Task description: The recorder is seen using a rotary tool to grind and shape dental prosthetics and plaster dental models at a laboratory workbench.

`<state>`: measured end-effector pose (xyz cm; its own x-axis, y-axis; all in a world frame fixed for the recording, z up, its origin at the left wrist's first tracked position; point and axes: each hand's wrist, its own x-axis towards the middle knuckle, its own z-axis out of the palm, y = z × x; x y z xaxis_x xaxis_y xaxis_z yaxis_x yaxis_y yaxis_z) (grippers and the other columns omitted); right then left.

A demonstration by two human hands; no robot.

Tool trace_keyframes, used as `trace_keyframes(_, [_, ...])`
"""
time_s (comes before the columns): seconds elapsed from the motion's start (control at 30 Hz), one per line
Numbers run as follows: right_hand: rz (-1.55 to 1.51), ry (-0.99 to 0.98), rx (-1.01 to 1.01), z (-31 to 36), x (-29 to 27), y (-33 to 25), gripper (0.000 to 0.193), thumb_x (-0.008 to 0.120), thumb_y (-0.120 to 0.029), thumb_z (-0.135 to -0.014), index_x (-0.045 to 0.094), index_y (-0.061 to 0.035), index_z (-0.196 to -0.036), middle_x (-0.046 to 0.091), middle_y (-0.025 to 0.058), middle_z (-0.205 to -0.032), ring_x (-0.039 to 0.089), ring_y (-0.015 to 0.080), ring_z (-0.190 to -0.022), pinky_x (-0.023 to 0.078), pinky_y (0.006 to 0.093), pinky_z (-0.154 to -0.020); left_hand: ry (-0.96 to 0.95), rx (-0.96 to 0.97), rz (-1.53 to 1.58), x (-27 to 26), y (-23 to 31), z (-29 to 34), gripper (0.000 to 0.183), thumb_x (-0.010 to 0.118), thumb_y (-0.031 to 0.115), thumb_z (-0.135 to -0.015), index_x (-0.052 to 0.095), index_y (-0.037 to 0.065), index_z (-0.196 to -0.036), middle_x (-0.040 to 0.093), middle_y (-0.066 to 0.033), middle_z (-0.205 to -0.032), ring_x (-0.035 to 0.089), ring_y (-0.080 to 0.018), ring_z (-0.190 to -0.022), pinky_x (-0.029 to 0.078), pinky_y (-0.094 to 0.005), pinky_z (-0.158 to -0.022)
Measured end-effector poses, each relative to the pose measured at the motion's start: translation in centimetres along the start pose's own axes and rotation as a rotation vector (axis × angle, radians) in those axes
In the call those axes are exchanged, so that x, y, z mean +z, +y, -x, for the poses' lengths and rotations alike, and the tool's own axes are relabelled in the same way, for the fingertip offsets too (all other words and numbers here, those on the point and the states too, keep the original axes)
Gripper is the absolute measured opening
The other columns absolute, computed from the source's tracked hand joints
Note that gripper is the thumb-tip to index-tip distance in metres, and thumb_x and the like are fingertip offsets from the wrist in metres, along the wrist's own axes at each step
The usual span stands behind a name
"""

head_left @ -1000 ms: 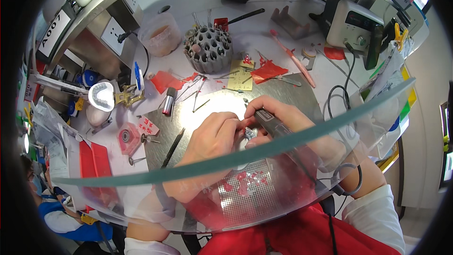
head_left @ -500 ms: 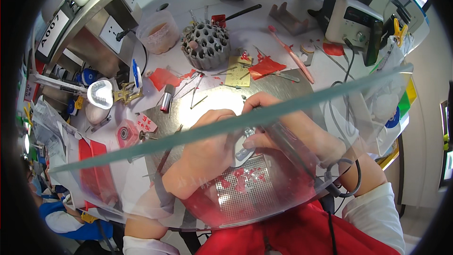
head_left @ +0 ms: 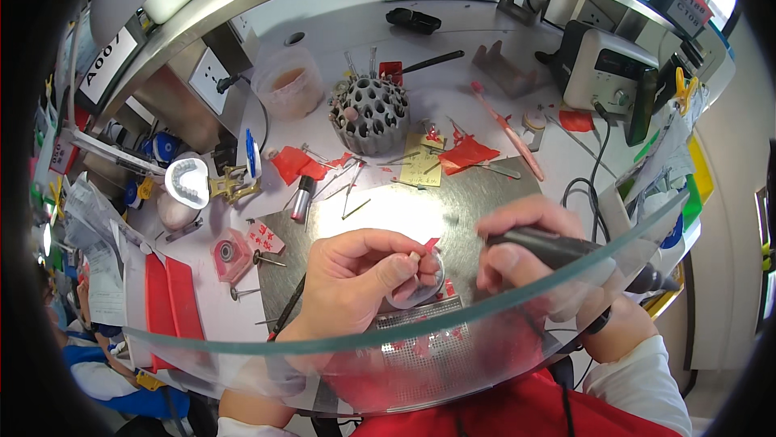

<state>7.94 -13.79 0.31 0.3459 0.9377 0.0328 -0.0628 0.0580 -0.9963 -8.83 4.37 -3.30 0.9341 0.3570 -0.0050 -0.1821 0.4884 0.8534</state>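
My left hand (head_left: 349, 279) pinches a small pale piece (head_left: 415, 257) between thumb and finger, with a scrap of red wax (head_left: 432, 244) at its tip. A round white dental cast (head_left: 411, 298) sits beneath those fingers; whether they also grip it is partly hidden. My right hand (head_left: 529, 249) is closed around a dark handpiece (head_left: 558, 249), apart from the left and slightly blurred. Under the hands lies a shiny metal plate (head_left: 477, 198). A perforated metal tray (head_left: 396, 360) with red crumbs shows near my red apron.
A transparent shield (head_left: 485, 316) crosses in front of my forearms. Beyond stand a grey bur holder (head_left: 370, 126), a plastic tub (head_left: 287, 85) and a control box (head_left: 606, 65). A pink toothbrush (head_left: 509, 130), red wax sheets (head_left: 469, 154) and a mounted dental model (head_left: 187, 182) lie around.
My hands have drawn apart: the right has moved right with the handpiece, while the left now holds up the pale piece. The shield's edge sits lower in view, and the whole view has shifted.
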Motion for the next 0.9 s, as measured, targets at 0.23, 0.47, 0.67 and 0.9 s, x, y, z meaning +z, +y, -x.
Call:
trace_keyframes(0.23, [0.05, -0.08, -0.281, -0.7, 1.4, 0.0, 0.039, 0.065, -0.006, -0.09, 0.057, 0.0032, -0.127, 0.068, 0.017, -0.118, 0.069, 0.0218, -0.104, 0.054, 0.0354, -0.092, -0.087, -0.024, 0.31, 0.1, -0.5, 0.4, 0.017, 0.058, -0.004, -0.097, 0.065, -0.009, -0.112, 0.07, -0.0222, -0.097, 0.07, -0.0245, -0.087, 0.052, -0.0286, -0.062])
trace_keyframes(0.47, [0.035, -0.217, -0.201, -0.6, 1.1, 0.1, 0.035, 0.064, -0.01, -0.095, 0.05, -0.0022, -0.126, 0.049, 0.0386, -0.137, 0.06, 0.0388, -0.122, 0.047, 0.0491, -0.105, -0.042, -0.047, 0.233, 0.1, -0.7, 0.5, 0.018, 0.059, -0.004, -0.097, 0.065, -0.009, -0.113, 0.071, -0.0226, -0.096, 0.071, -0.0233, -0.084, 0.053, -0.0272, -0.061])
trace_keyframes(0.67, [0.139, -0.232, -0.229, -0.6, 1.2, 0.4, 0.034, 0.065, -0.009, -0.094, 0.051, 0.0003, -0.124, 0.053, 0.0398, -0.132, 0.065, 0.0368, -0.114, 0.053, 0.0476, -0.098, -0.001, -0.029, 0.148, 0.7, -0.1, 0.9, 0.018, 0.06, -0.003, -0.096, 0.066, -0.01, -0.112, 0.072, -0.024, -0.098, 0.072, -0.0231, -0.084, 0.055, -0.0267, -0.062])
trace_keyframes(0.9, [0.152, -0.164, -0.346, -0.6, 1.3, 1.4, 0.031, 0.067, -0.01, -0.093, 0.055, 0.0035, -0.118, 0.057, 0.0395, -0.127, 0.067, 0.0378, -0.11, 0.055, 0.0475, -0.095, -0.013, -0.016, 0.083, 0.3, -0.3, 0.9, 0.017, 0.061, -0.003, -0.096, 0.066, -0.01, -0.111, 0.072, -0.0245, -0.098, 0.072, -0.023, -0.084, 0.055, -0.0275, -0.063])
